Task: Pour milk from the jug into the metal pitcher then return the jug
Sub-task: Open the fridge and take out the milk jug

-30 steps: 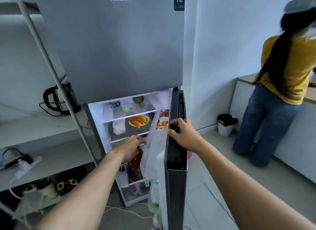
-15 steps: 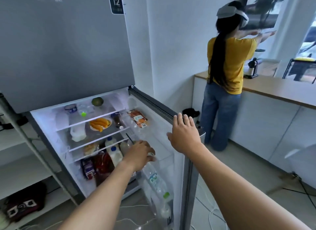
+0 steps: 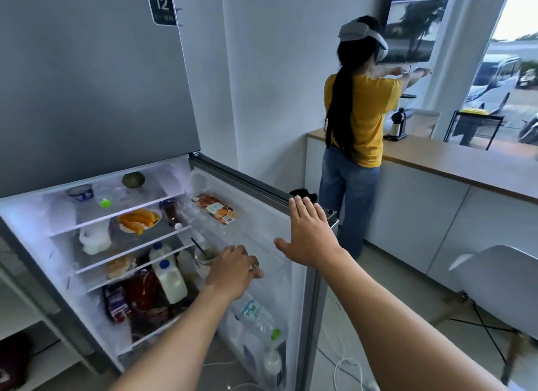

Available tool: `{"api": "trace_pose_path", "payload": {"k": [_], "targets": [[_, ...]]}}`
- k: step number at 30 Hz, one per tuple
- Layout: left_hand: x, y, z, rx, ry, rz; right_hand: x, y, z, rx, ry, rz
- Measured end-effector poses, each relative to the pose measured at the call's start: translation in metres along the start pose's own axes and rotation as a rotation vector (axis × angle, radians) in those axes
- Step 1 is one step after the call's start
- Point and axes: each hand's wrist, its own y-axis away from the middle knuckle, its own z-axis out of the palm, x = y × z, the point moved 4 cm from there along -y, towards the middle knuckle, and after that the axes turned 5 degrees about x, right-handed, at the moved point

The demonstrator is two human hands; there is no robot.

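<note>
The lower fridge door point(image 3: 262, 195) stands wide open. Two white milk jugs with blue caps are on a low shelf inside: the nearer milk jug point(image 3: 172, 284) and a second jug point(image 3: 158, 252) behind it. My left hand point(image 3: 233, 271) reaches into the fridge just right of the nearer jug. Its fingers curl loosely over the door bin's rim, apart from the jug and holding nothing. My right hand point(image 3: 308, 236) lies flat and spread against the inside of the door near its outer edge. No metal pitcher is in view.
A glass with a straw point(image 3: 206, 255) stands just beyond my left hand. Water bottles point(image 3: 256, 318) fill the door bin below. A person in a yellow shirt point(image 3: 361, 120) stands at the wooden counter point(image 3: 465, 163) on the right. A white chair point(image 3: 500, 286) is at the near right. Cables lie on the floor.
The fridge door has swung much wider. My right hand went from gripping the door's edge to lying flat against it. My left hand reached deeper, toward the jugs.
</note>
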Motion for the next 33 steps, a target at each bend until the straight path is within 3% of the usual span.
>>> {"api": "trace_pose_path", "payload": {"k": [8,11,15,19,22,28,33], "targets": [[-0.007,0.009,0.009,-0.032,0.129,-0.007,-0.002,0.001,0.002,0.031,-0.018,0.004],[-0.027,0.027,0.007,0.056,0.342,-0.062,-0.017,0.006,0.000,0.161,-0.159,0.022],[-0.073,0.056,0.016,0.125,0.403,-0.195,-0.063,0.016,0.003,0.252,-0.424,-0.075],[-0.119,0.080,0.048,0.023,0.405,-0.311,-0.110,0.019,0.049,0.084,-0.430,-0.152],[-0.145,0.088,0.074,-0.063,0.417,-0.372,-0.127,0.021,0.096,-0.088,-0.417,-0.106],[-0.188,0.088,0.140,-0.171,0.491,-0.407,-0.136,0.024,0.211,-0.436,-0.368,0.148],[-0.220,0.077,0.200,-0.228,0.561,-0.443,-0.139,0.030,0.286,-0.622,-0.385,0.376]]}}
